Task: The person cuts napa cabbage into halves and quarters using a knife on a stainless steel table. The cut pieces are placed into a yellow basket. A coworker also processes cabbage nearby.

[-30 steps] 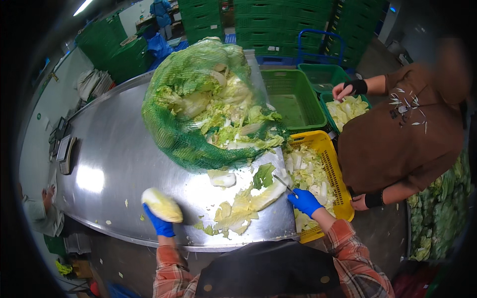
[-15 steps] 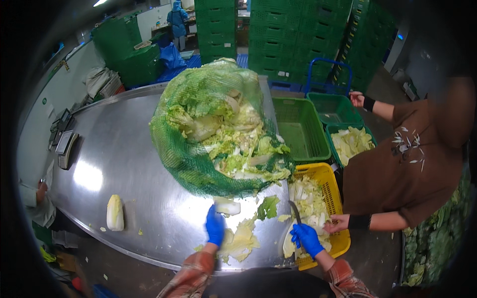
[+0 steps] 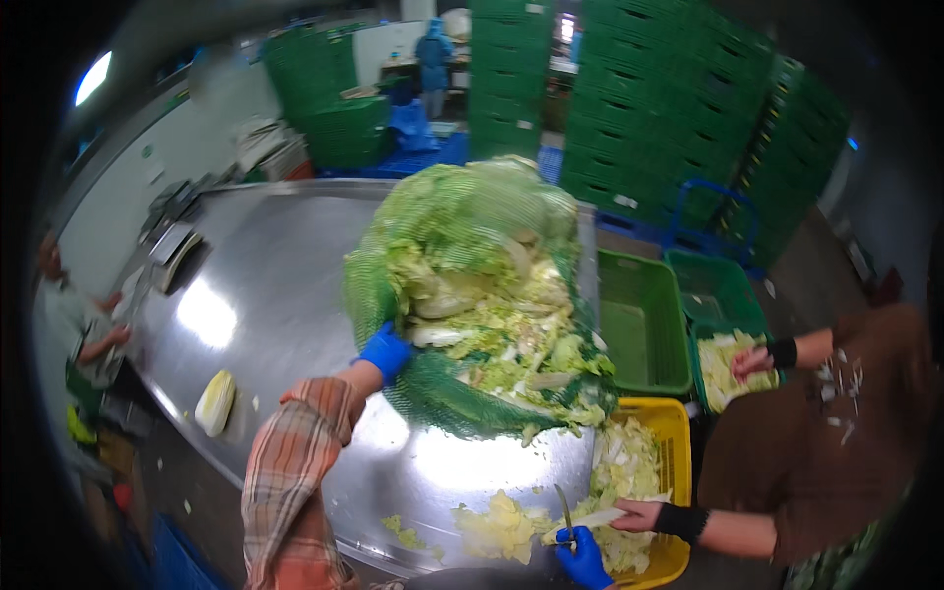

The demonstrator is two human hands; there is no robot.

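A large green net bag [image 3: 462, 398] lies open on the metal table, full of Chinese cabbage and loose leaves [image 3: 516, 320]. My left hand [image 3: 385, 354], blue-gloved, is at its near left edge, fingers closed on the netting, beside a white cabbage piece [image 3: 440, 336]. At the table's lower right, my right hand [image 3: 585, 560], also in a blue glove, grips a knife [image 3: 563, 505] with its blade pointing up. Pale leaves [image 3: 500, 528] lie left of the knife. A co-worker's bare hand [image 3: 637, 515] holds a white leaf [image 3: 596, 517] close to it.
One whole Chinese cabbage [image 3: 215, 402] lies at the table's left. The yellow crate [image 3: 677, 433] holds leaf scraps; beyond it stand a green crate [image 3: 641, 334] and a leaf-filled crate [image 3: 726, 366]. A scale [image 3: 175, 250] sits far left. Another person [image 3: 84, 320] is at the left.
My left hand has moved up from the table to the net bag. The white cabbage piece beside it has gone from its old spot. The view has shifted; the co-worker's far hand has come over the leaf crate.
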